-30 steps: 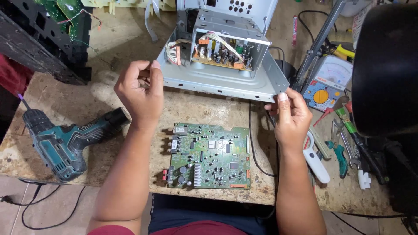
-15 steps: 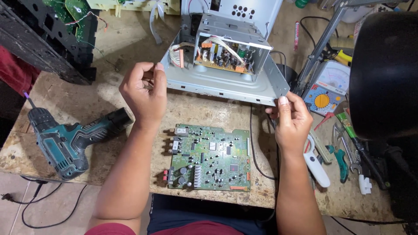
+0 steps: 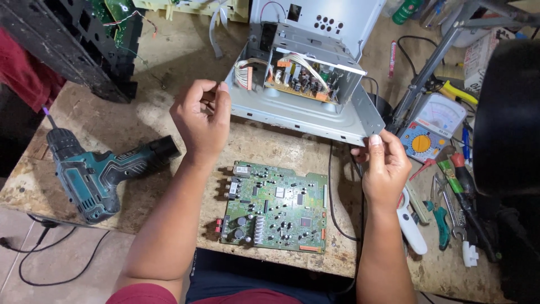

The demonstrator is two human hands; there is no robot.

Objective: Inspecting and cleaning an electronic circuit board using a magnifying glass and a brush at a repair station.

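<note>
A grey metal chassis with an inner board and ribbon cables lies on the worn wooden bench. My left hand grips its near left edge. My right hand pinches its near right corner between thumb and fingers. Between my forearms a green circuit board lies flat on the bench, untouched.
A teal cordless drill lies at the left. A black plastic frame sits at the far left corner. On the right are a multimeter, pliers, screwdrivers and a white tool. A large black round object fills the right edge.
Both hands stay on the chassis edge. The chassis has shifted slightly, and the view has moved a little.
</note>
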